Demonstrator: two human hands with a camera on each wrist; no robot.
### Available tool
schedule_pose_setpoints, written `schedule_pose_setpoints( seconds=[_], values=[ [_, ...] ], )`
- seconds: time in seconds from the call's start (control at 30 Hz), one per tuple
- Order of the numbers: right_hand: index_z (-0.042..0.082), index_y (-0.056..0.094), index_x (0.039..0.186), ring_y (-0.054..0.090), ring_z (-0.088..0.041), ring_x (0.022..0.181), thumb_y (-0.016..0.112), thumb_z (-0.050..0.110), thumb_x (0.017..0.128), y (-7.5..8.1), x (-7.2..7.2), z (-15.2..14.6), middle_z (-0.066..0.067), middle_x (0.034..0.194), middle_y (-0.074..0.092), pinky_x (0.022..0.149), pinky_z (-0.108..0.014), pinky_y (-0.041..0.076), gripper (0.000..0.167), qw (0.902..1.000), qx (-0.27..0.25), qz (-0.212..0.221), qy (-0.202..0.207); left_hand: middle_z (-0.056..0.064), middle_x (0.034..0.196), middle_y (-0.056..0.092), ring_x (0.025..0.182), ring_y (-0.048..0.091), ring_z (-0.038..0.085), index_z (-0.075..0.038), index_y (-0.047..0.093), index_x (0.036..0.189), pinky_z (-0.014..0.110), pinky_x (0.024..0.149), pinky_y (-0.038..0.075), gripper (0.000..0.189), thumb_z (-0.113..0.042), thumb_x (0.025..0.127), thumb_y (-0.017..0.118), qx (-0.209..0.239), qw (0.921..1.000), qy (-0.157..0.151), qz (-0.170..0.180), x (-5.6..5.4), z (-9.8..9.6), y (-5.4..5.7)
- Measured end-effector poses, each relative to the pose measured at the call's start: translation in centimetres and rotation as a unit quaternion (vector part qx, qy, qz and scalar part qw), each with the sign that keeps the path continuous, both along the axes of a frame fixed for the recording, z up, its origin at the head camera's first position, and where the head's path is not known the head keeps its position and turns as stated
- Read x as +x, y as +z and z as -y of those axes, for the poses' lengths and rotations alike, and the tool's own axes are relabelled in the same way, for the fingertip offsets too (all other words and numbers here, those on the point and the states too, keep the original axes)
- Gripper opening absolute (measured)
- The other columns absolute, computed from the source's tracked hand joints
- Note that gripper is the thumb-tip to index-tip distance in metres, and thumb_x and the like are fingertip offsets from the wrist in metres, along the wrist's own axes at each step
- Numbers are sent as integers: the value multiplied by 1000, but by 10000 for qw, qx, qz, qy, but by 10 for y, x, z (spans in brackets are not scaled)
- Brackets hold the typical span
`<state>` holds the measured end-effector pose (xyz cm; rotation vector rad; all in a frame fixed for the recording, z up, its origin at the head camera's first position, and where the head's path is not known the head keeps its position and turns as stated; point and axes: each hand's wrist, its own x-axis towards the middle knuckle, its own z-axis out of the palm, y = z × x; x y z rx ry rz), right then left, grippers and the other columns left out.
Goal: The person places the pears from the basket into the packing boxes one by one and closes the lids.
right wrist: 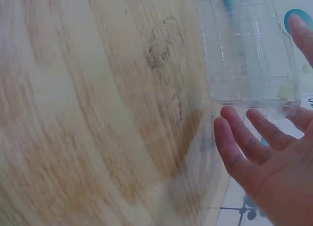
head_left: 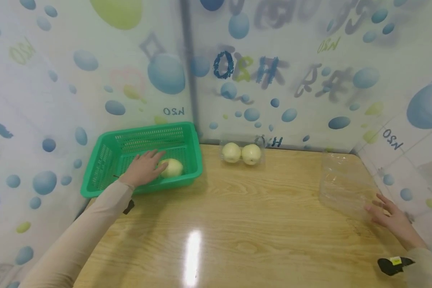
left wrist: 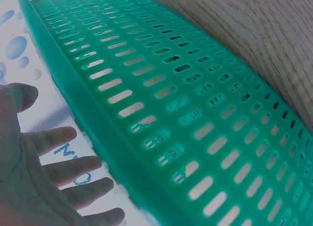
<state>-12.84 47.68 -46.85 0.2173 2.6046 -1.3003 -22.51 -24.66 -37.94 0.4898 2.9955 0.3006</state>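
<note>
My left hand [head_left: 143,168] is over the green plastic basket [head_left: 198,160], its fingers extended. In the head view its thumb overlaps the edge of a round pale-yellow fruit [head_left: 173,168] inside the basket. The left wrist view shows the fingers spread apart beside the slotted basket wall [left wrist: 142,84], with nothing between them. At the right side of the table, my right hand [head_left: 392,220] is at the near end of a clear plastic container [head_left: 345,184]. The right wrist view has its loosely bent fingers [right wrist: 237,147] right at the edge of that container.
Two more pale-yellow fruits [head_left: 242,154] sit side by side in a small clear tray against the back wall. The wooden table [head_left: 245,224] is bounded by printed panels [head_left: 291,80] at the back and sides.
</note>
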Motion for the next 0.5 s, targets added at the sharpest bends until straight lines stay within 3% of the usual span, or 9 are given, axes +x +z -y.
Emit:
schedule_pose_setpoints(
  seconds=[0.07, 0.1, 0.33, 0.5],
  values=[
    [3, -20, 148, 37, -54, 119, 50, 36, 101, -1, 0, 1, -42, 148, -6, 68, -19, 50, 91, 9999, -102, 40, -61, 33, 146, 31, 133, 27, 52, 2, 33, 147, 70, 104, 17, 58, -36, 103, 41, 10, 10000, 4, 16, 1, 1, 0],
    [3, -20, 148, 26, -60, 121, 51, 35, 100, -1, 0, 2, -41, 148, -7, 68, -19, 50, 91, 9999, -138, 12, -66, 33, 146, 31, 133, 27, 52, 2, 33, 147, 70, 104, 17, 58, -36, 103, 41, 22, 10000, 9, 28, 1, 1, 0],
    [8, -26, 146, 29, -58, 118, 54, 31, 99, 2, 2, 7, -45, 145, -2, 67, -19, 48, 96, 10000, -74, -56, -6, 33, 147, 30, 133, 26, 52, 1, 32, 148, 70, 104, 16, 58, -35, 103, 41, 36, 10000, 9, 68, 3, 3, 0],
    [5, -28, 144, 23, -64, 120, 55, 34, 99, 5, 2, 12, -48, 140, 3, 77, -42, 50, 99, 9998, 142, 82, 119, 33, 146, 31, 133, 26, 53, 2, 33, 147, 70, 104, 17, 58, -36, 103, 40, -30, 10000, 6, 57, 3, 4, -2]
  ],
)
